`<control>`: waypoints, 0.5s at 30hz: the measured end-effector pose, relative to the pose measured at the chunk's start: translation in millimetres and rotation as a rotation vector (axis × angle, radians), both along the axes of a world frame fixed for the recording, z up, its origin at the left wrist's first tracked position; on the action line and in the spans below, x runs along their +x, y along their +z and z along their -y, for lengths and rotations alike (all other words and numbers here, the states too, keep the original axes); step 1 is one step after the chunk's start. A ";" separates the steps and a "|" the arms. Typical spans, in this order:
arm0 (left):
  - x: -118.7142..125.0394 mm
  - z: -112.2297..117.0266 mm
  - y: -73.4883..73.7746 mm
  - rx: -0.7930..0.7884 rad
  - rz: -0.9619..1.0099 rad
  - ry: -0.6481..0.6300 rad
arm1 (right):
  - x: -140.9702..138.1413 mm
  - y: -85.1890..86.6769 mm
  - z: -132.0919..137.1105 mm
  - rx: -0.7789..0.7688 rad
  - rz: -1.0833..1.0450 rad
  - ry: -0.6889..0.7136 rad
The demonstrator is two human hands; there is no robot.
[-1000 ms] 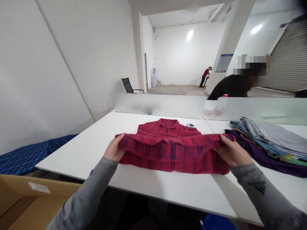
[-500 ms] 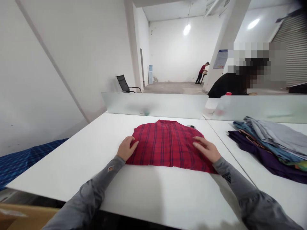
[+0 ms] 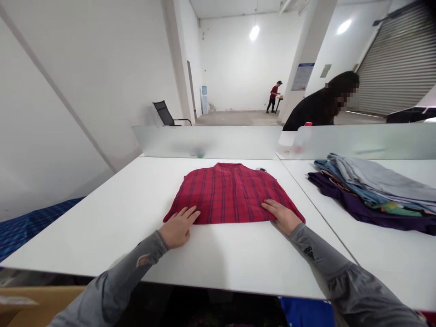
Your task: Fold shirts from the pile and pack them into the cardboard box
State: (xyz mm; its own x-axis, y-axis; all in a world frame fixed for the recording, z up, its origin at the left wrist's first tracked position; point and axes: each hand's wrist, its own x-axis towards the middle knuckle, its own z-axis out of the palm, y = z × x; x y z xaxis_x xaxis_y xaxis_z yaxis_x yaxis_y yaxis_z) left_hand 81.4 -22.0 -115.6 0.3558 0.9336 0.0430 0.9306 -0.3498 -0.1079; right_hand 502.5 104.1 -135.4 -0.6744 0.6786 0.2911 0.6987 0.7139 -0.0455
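A red plaid shirt (image 3: 228, 193) with dark blue stripes lies spread on the white table (image 3: 204, 263), its collar at the far side and a straight edge towards me. My left hand (image 3: 179, 225) rests flat at the shirt's near left corner, fingers stretched over the cloth. Near the right end of the same edge, my right hand (image 3: 281, 214) lies with its fingers extended on the fabric. Neither hand grips anything. A small white and dark object (image 3: 261, 169) shows partly behind the shirt's right shoulder.
A pile of folded clothes (image 3: 374, 190) lies on the right-hand table. Frosted dividers (image 3: 211, 141) stand along the far edge. Beyond them a person in black (image 3: 311, 109) bends over, and another person (image 3: 273, 96) stands farther off. A cardboard box (image 3: 41, 304) sits below left.
Both hands have moved from the shirt's sides towards its near edge and now lie flatter. The near corners have spread outward on the left. The camera view has shifted slightly.
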 end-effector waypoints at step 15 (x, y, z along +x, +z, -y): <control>-33.1 77.3 -17.3 0.179 -0.264 -0.070 | 38.9 0.4 86.4 0.160 0.146 0.079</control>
State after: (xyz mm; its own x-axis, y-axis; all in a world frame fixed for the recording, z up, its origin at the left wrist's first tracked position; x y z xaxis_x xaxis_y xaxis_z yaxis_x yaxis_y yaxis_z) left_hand 48.4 -99.4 -132.9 0.4394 0.8924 0.1025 0.8369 -0.3652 -0.4077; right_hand 541.3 17.7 -135.0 -0.7666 0.5749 0.2859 0.6310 0.7569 0.1700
